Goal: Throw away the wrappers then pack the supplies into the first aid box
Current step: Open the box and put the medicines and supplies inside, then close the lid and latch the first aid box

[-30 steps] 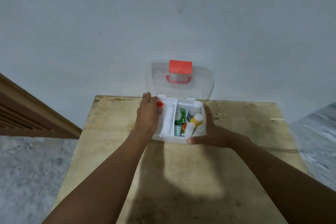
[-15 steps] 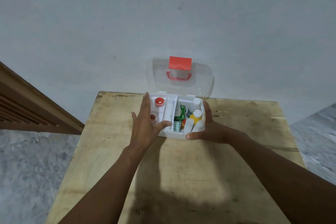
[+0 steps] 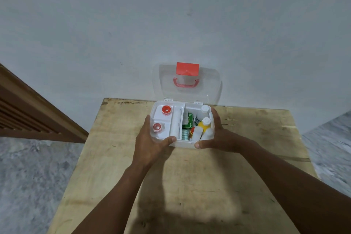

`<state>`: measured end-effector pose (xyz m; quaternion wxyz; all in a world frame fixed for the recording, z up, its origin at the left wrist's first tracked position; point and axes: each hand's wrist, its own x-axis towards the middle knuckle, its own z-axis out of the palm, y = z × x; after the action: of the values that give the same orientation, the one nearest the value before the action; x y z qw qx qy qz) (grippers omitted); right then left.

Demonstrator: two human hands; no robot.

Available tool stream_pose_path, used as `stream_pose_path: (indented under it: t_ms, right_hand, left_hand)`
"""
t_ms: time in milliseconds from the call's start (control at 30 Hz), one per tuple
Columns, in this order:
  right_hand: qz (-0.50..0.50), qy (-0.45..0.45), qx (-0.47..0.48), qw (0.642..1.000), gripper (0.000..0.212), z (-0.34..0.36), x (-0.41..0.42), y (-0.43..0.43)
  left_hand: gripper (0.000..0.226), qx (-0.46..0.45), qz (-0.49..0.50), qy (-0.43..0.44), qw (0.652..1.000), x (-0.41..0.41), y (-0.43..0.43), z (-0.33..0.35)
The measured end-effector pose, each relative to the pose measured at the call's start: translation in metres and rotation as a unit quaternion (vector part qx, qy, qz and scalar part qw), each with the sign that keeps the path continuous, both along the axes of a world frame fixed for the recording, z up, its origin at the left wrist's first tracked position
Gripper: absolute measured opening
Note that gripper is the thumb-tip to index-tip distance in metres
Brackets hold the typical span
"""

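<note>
The white first aid box (image 3: 185,144) stands open at the far edge of the wooden table (image 3: 190,180). Its clear lid (image 3: 209,89), with a red latch and handle, leans back against the wall. A white tray (image 3: 175,119) fills the left half and carries two red tape rolls (image 3: 166,110) (image 3: 157,127). The right half holds a green packet (image 3: 189,119), a white bottle (image 3: 201,113), a yellow bottle (image 3: 204,124) and other small items. My left hand (image 3: 150,144) grips the front-left corner, thumb on the front rim. My right hand (image 3: 220,135) clasps the right side.
A grey wall rises right behind the table. A brown wooden slatted panel (image 3: 28,112) runs along the left, and grey stone floor (image 3: 28,176) lies on both sides. Nothing but the box stands on the tabletop.
My left hand slid from over the tray's left part down to the front-left corner, uncovering both red rolls. The right hand stayed on the right side.
</note>
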<state>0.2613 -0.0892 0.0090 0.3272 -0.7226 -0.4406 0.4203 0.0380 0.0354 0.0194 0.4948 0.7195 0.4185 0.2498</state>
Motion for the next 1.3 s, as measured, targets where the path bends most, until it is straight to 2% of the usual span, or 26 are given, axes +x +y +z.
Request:
stream_pose_path:
  t_ms: [167, 267, 400, 533, 633, 700, 800, 933, 1000, 1067, 1133, 1200, 1300]
  right_hand:
    - [0.012, 0.000, -0.035, 0.999, 0.136, 0.008, 0.008, 0.002]
    - [-0.002, -0.017, -0.020, 1.000, 0.143, 0.007, 0.009, 0.003]
    - [0.015, -0.022, 0.007, 1.000, 0.134, 0.009, 0.008, -0.001]
    - [0.024, -0.018, 0.021, 0.999, 0.125, 0.010, 0.004, -0.004]
    - [-0.001, -0.021, 0.017, 1.000, 0.124, 0.011, -0.001, -0.003]
    - [-0.009, -0.025, 0.000, 1.000, 0.115, 0.014, -0.005, -0.003]
    - [-0.029, -0.033, -0.029, 0.999, 0.117, 0.013, -0.013, -0.005]
    - [-0.095, -0.086, -0.086, 0.988, 0.128, 0.020, -0.028, -0.009]
    - [-0.151, -0.127, -0.103, 0.975, 0.124, 0.028, -0.034, -0.009]
    - [-0.225, -0.213, -0.108, 0.945, 0.103, 0.038, -0.037, -0.010]
    - [-0.277, -0.318, -0.047, 0.906, 0.078, 0.051, -0.036, -0.006]
    - [-0.281, -0.403, 0.034, 0.870, 0.061, 0.068, -0.033, 0.007]
    - [-0.237, -0.492, 0.082, 0.834, 0.056, 0.090, -0.027, 0.037]
  left_hand:
    - [0.077, 0.027, 0.031, 0.008, 0.999, -0.001, -0.013, -0.008]
    - [0.086, 0.026, -0.013, 0.003, 1.000, 0.001, -0.005, -0.004]
    - [0.095, 0.009, -0.082, 0.026, 0.996, -0.002, 0.005, 0.003]
    - [0.089, 0.006, -0.061, 0.039, 0.997, -0.001, 0.003, 0.005]
    - [0.093, 0.005, -0.058, 0.015, 0.998, -0.002, 0.004, -0.002]
    - [0.097, 0.003, -0.065, 0.012, 0.998, -0.003, 0.010, -0.007]
    - [0.099, -0.016, -0.094, -0.011, 0.995, -0.004, 0.017, -0.007]
    - [0.097, -0.021, -0.130, -0.061, 0.989, -0.006, 0.021, -0.007]
    - [0.095, -0.028, -0.144, -0.081, 0.986, -0.009, 0.025, -0.009]
    - [0.096, -0.039, -0.154, -0.087, 0.984, -0.011, 0.026, -0.012]
    - [0.097, -0.039, -0.151, -0.094, 0.983, -0.012, 0.027, -0.010]
    - [0.097, -0.042, -0.155, -0.098, 0.982, -0.011, 0.027, -0.008]
    - [0.099, -0.031, -0.165, -0.105, 0.980, -0.010, 0.027, -0.009]
